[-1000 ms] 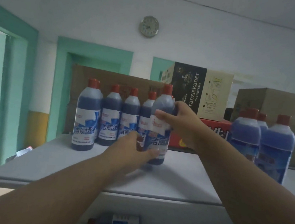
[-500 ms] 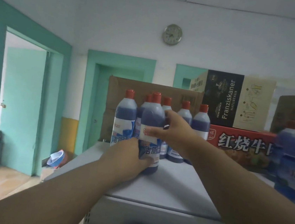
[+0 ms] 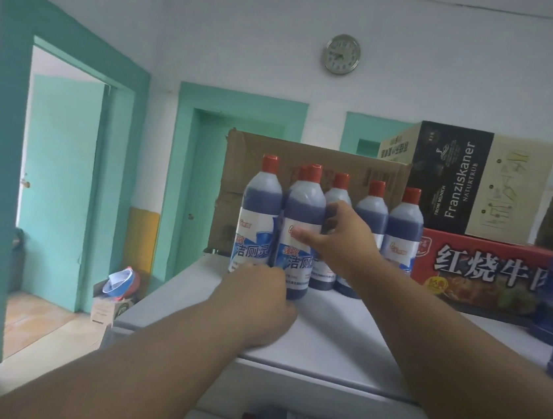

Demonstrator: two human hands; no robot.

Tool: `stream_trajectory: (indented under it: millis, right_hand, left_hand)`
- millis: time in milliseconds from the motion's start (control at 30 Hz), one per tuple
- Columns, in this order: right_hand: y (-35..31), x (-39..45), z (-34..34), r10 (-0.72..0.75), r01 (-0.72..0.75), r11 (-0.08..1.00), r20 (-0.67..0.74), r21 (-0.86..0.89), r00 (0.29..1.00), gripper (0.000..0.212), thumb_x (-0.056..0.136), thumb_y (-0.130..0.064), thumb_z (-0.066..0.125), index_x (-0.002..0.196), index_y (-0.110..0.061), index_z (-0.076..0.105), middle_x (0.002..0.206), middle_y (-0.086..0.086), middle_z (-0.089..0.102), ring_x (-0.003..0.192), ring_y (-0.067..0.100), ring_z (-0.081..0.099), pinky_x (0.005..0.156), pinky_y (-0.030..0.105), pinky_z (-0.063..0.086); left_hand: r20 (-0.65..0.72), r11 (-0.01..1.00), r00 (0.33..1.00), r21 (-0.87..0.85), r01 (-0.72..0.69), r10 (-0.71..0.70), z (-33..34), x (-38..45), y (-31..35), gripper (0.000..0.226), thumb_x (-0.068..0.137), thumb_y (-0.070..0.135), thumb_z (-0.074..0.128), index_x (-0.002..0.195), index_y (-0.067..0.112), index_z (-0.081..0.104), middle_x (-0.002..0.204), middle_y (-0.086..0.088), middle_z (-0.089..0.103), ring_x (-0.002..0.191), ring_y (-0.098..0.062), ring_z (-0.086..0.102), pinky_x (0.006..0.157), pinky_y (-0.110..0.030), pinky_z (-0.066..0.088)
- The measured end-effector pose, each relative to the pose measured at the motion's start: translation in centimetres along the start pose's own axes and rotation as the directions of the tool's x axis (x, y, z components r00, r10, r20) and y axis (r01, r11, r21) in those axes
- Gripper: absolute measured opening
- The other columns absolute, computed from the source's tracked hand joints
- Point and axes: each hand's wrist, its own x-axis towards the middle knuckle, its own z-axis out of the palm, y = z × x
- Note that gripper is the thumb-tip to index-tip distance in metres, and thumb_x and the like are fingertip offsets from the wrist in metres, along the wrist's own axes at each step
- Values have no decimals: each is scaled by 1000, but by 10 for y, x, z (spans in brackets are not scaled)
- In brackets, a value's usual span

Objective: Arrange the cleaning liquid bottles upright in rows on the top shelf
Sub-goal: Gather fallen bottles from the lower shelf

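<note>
Right hand [image 3: 339,247] wrapped around front bottle [image 3: 300,232] at label height; left hand [image 3: 258,297] curled at its base. Standing upright on top shelf [image 3: 339,337], just before the back row [image 3: 369,233]. Risk: hard nudge toppling neighbours.

The flat pale grey top shelf [image 3: 341,327] at frame centre carries upright red-capped blue cleaning liquid bottles [image 3: 403,234], brown cardboard box [image 3: 255,172] behind, red printed carton [image 3: 481,277] at right.

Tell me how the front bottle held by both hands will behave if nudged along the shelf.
The front bottle is tall with a narrow base, so it probably tips rather than slides. It looks nearly full, so likely heavy. The left hand at its base should steady it.
</note>
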Motion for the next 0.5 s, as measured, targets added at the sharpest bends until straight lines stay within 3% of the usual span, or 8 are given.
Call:
stream_trajectory:
  millis: [200,333,500]
  right_hand:
    - [-1,-5,2,-12,7,998,-70,-68,997,51,78,-44,82,111,-26,47,88,-15,58,80,5,60,67,24,53]
    - [-9,-19,-4,-32,23,996,-101,-86,994,47,81,-47,78,107,-24,46,89,-12,57,80,3,58,62,21,49]
    - [-22,-40,-45,-200,161,967,-192,-200,961,40,85,-41,75,110,-28,46,100,-7,57,85,7,59,68,17,48]
  left_hand:
    - [27,1000,1000,17,6,-7,-2,0,1,48,91,44,55,131,18,55,126,-7,58,112,-26,54,99,-42,50]
    - [-30,999,1000,-45,1,-3,-5,-5,7,39,90,41,58,124,23,54,122,-2,59,108,-24,56,96,-43,52]
    - [-109,976,993,-207,-63,41,-16,-4,32,19,92,39,62,108,30,54,110,8,63,100,-17,58,94,-37,52]
